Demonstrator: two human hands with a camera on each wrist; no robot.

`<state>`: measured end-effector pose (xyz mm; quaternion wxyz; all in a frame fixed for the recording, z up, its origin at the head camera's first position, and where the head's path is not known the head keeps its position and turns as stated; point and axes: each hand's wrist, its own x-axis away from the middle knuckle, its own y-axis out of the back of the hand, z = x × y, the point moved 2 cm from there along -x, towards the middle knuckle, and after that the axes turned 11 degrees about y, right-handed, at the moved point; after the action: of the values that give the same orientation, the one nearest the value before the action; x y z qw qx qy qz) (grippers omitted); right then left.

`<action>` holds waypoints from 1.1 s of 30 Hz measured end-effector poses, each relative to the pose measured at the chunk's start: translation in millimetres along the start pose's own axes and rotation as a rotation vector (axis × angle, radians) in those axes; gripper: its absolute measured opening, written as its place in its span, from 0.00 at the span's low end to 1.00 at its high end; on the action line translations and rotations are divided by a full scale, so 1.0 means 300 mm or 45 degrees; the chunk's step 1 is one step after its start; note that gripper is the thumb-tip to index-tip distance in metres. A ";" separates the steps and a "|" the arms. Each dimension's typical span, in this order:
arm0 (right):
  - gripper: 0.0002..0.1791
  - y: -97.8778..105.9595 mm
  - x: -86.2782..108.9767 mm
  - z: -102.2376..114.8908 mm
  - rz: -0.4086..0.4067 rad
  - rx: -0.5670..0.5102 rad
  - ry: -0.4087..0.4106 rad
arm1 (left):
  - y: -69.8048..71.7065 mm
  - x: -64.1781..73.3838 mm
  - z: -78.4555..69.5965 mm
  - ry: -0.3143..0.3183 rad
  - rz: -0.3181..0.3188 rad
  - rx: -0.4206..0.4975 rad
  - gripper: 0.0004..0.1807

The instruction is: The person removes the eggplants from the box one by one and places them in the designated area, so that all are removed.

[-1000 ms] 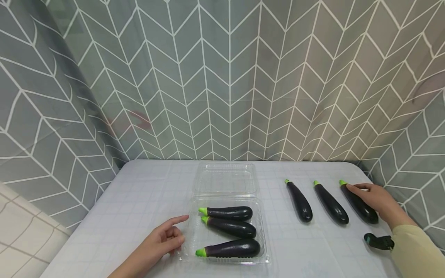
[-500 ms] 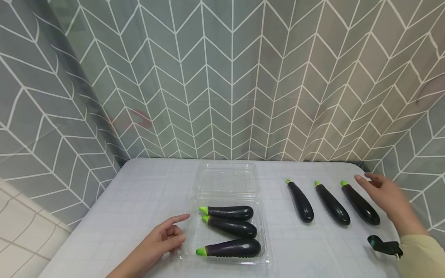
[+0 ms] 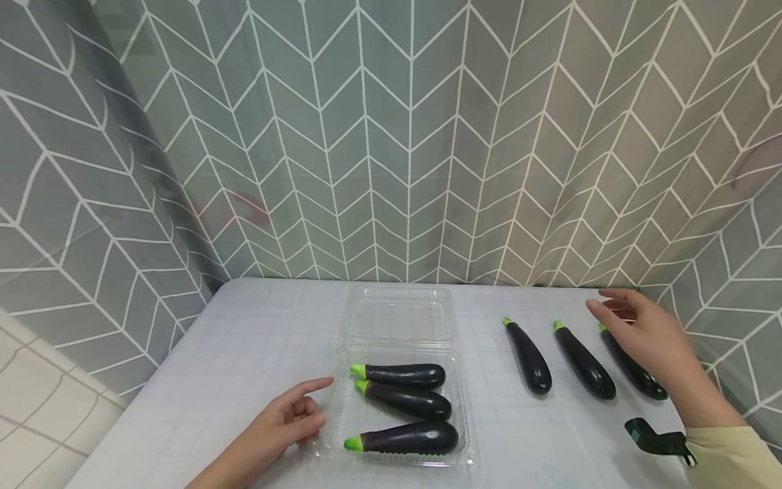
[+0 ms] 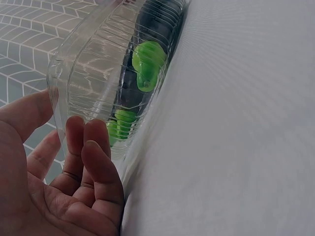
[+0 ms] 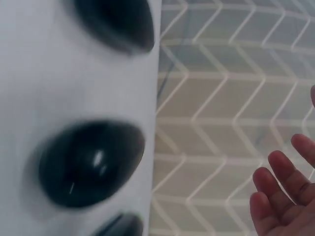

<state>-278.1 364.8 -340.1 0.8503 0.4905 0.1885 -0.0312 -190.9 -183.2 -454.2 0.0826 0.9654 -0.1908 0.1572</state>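
My left hand [image 3: 284,418] is at the left edge of a clear plastic clamshell container [image 3: 332,407], thumb at the rim and index finger extended. In the left wrist view its other fingers [image 4: 101,164] curl against the ribbed outer wall, the rim between them and the thumb. Three dark purple eggplants [image 3: 403,402] with green stem ends lie crosswise in the container. On the right, my right hand [image 3: 641,333] hovers, fingers loosely bent and holding nothing, over the rightmost eggplant [image 3: 635,373], partly hiding it. A middle eggplant [image 3: 583,360] and a left eggplant [image 3: 528,356] lie beside it.
The container's lid [image 3: 397,316] lies folded back behind its base. A white cloth covers the table [image 3: 244,353]. Grey patterned curtains [image 3: 391,149] rise behind and at both sides. A small black device [image 3: 656,438] is at the right wrist, by a pale yellow sleeve [image 3: 727,458].
My right hand has let go of the rightmost eggplant, lifted off to its right, then come back left above it. The left hand and the container have stayed in place.
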 end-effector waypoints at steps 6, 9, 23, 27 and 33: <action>0.36 -0.029 -0.010 0.125 0.074 -0.117 0.088 | -0.003 -0.006 0.001 -0.019 0.003 -0.014 0.33; 0.35 -0.053 -0.016 0.177 0.104 -0.139 0.139 | -0.005 -0.008 0.001 -0.023 0.002 -0.020 0.33; 0.30 -0.197 -0.039 0.355 0.221 -0.267 0.297 | 0.000 -0.001 0.002 -0.002 -0.021 -0.006 0.33; 0.27 -0.243 -0.037 0.391 0.246 -0.327 0.370 | 0.000 -0.001 0.001 0.001 -0.016 -0.006 0.33; 0.24 -0.308 -0.022 0.441 0.297 -0.394 0.443 | 0.001 0.000 -0.002 0.003 -0.015 -0.011 0.33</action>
<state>-267.7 204.1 -354.6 0.8678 0.3710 0.2765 0.1811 -191.2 -183.2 -453.5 0.0881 0.9660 -0.1858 0.1569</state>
